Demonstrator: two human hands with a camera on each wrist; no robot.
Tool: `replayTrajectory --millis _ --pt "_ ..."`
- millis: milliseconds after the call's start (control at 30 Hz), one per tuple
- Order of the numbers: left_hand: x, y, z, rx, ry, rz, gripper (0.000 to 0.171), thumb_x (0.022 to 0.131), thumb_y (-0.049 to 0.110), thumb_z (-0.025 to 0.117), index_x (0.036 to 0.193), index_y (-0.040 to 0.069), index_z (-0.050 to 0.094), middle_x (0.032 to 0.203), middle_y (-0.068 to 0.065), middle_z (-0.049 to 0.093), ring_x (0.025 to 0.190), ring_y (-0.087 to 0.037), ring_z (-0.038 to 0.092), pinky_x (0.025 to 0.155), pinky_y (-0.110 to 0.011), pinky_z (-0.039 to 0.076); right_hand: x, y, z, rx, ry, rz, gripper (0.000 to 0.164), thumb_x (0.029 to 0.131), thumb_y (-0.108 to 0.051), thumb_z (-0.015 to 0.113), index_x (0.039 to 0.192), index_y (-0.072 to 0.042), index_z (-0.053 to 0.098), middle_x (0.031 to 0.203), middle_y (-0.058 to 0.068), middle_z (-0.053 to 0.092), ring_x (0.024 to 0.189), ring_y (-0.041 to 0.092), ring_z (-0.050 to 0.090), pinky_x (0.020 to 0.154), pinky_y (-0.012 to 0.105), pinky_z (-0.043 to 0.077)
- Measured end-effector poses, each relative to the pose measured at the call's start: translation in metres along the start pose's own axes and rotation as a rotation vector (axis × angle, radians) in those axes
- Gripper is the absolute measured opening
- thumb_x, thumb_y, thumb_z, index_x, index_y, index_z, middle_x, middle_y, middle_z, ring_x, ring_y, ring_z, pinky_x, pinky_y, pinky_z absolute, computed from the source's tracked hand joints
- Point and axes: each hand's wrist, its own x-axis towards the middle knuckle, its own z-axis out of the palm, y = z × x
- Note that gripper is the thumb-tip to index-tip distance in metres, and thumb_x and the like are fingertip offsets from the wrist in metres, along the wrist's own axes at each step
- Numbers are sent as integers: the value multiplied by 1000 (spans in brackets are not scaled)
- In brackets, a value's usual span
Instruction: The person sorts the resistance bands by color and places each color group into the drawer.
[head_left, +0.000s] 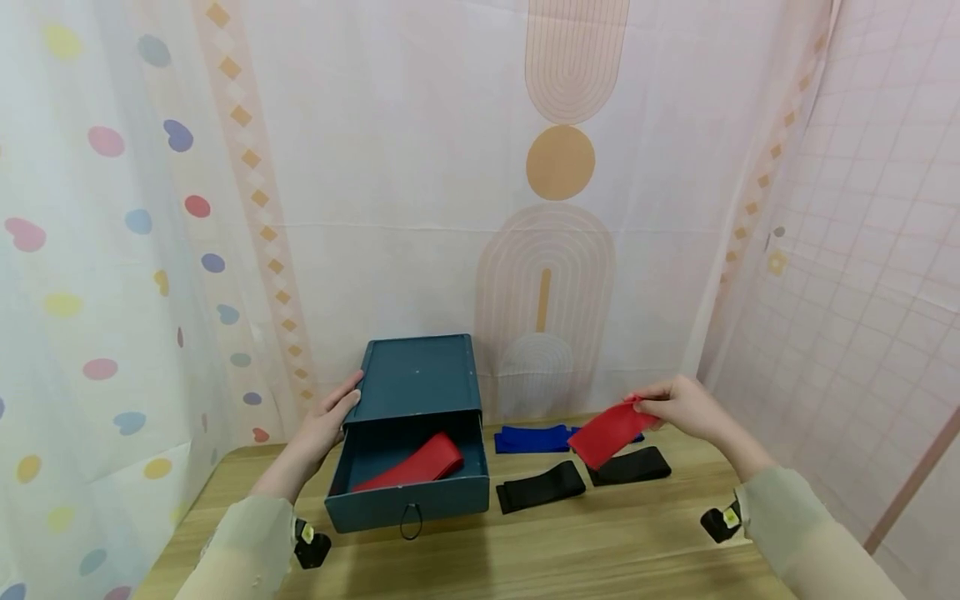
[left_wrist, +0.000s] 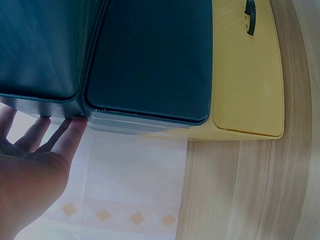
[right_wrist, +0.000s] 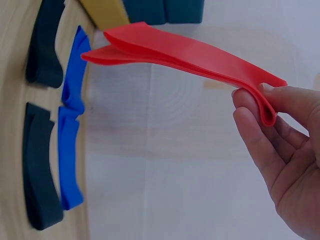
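A dark teal drawer box (head_left: 420, 379) stands on the table with its upper drawer (head_left: 408, 501) pulled out. In that drawer lies a folded red band (head_left: 420, 464). My left hand (head_left: 326, 429) rests against the left side of the box, fingers extended along its edge in the left wrist view. Between thumb and fingers of my right hand (right_wrist: 295, 160) I pinch the folded end of another flat red resistance band (right_wrist: 190, 60). It hangs above the blue and black bands, its loose ends pointing toward the box.
Folded blue bands (head_left: 534, 439) lie right of the box, behind two folded black bands (head_left: 542, 487). A yellow drawer front (left_wrist: 247, 75) with a black loop shows on the box in the left wrist view. A patterned curtain (head_left: 405, 208) hangs behind the wooden table (head_left: 600, 542).
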Motion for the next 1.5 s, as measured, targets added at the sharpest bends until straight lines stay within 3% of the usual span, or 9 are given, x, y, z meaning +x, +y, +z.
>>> replayTrajectory --millis 300,700,900,1133,1500 --pt "1 -2 1 -19 1 -1 63 103 45 41 157 23 16 161 -11 2 141 -39 23 108 -59 27 13 -30 0 -8 -24 -49 23 93 -4 63 112 8 70 104 24 69 71 23 69 60 29 57" --pt "3 -2 1 -10 8 5 63 103 46 42 157 24 17 162 -11 3 140 -40 25 107 -59 29 35 -71 3 -25 -32 -117 23 93 -5 64 112 6 70 98 19 71 66 20 68 61 30 57" --pt "6 -5 2 -6 -2 0 63 103 45 41 157 25 17 162 -10 2 143 -39 17 108 -62 24 45 -92 5 -14 -53 -86 24 93 -8 64 114 3 71 98 16 72 68 22 69 65 33 58" --pt "8 -6 4 -3 -2 -5 62 103 44 41 157 26 16 162 -11 1 143 -41 17 108 -63 23 56 -112 6 2 -60 -131 24 93 -6 63 115 2 71 101 17 71 69 23 70 66 36 58" --pt "7 -2 4 14 12 -9 62 103 45 41 157 25 17 162 -12 2 142 -41 18 108 -62 24 72 -138 35 39 -76 -175 23 93 -7 64 114 -2 72 103 14 71 68 23 70 66 37 58"
